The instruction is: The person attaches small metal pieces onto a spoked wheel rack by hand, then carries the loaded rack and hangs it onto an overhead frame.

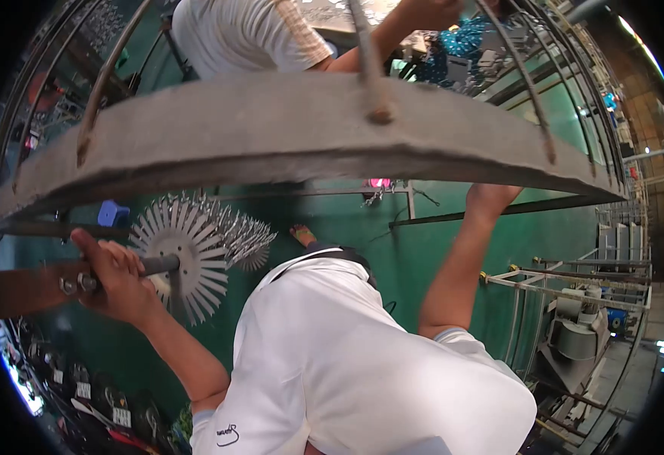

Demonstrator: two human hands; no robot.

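Observation:
My left hand [117, 279] is closed round the end of a grey metal shaft [161, 265], beside a brown flat bar [32, 290] with two bolts. The thumb points up. The shaft carries a slotted metal disc [184, 246] with radiating blades, and rows of hanging metal pieces [245, 231] extend behind it. My right hand [493, 197] is raised against the lower edge of a wide grey metal beam [271, 129]. Its fingers are hidden behind the beam, so its grip does not show.
Thin rusty rods [366, 61] rise from the beam. Beyond it, another person in a light shirt [233, 38] stands by a work table. A blue stool [112, 214] is at the left, metal frames [567, 277] at the right. Several dark items [108, 394] line the lower left.

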